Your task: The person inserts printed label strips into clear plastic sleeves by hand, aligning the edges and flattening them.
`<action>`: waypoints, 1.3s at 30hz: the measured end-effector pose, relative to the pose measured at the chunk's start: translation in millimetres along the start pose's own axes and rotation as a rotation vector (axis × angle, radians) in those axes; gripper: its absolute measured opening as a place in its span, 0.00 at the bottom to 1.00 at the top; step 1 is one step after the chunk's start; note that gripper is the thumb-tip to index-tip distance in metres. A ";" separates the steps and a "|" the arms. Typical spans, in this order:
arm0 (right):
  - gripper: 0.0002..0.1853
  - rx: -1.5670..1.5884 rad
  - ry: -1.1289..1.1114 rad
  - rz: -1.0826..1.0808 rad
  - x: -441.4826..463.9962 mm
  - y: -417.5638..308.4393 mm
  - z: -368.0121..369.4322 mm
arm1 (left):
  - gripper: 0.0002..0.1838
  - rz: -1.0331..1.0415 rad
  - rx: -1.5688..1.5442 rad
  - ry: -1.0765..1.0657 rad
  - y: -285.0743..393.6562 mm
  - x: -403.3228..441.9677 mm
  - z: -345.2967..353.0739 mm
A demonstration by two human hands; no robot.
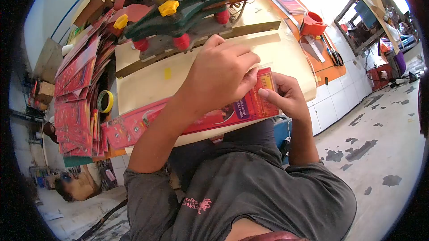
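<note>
Pinching one end of a long, glossy red printed strip (223, 118), the right hand (290, 95) shows its thumb on top, other fingers partly hidden. The left hand (223, 69) curls by its far edge, fingertips tucked away; I can't tell whether they grip. Beyond it, a green-framed metal machine (192, 10) runs out of view.

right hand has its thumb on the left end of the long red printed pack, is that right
Wrong end: the head view shows the right hand has its thumb on the right end of the long red printed pack.
</note>
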State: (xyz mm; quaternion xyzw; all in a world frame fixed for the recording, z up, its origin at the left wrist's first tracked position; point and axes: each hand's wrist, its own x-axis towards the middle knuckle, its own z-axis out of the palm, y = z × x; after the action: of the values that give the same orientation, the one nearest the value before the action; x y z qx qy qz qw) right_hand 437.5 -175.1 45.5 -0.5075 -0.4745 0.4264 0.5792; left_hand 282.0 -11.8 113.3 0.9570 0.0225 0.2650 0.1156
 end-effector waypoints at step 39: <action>0.20 0.025 0.418 -0.145 -30.4 33.7 -121.5 | 0.09 -0.854 0.769 0.819 -71.2 -192.6 -153.4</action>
State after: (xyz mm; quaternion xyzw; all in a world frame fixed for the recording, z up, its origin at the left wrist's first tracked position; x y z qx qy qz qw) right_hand 550.7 -222.9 4.3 -0.5420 -0.3740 0.2750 0.7005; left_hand 39.4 69.4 127.7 0.6609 0.5297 0.5085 -0.1547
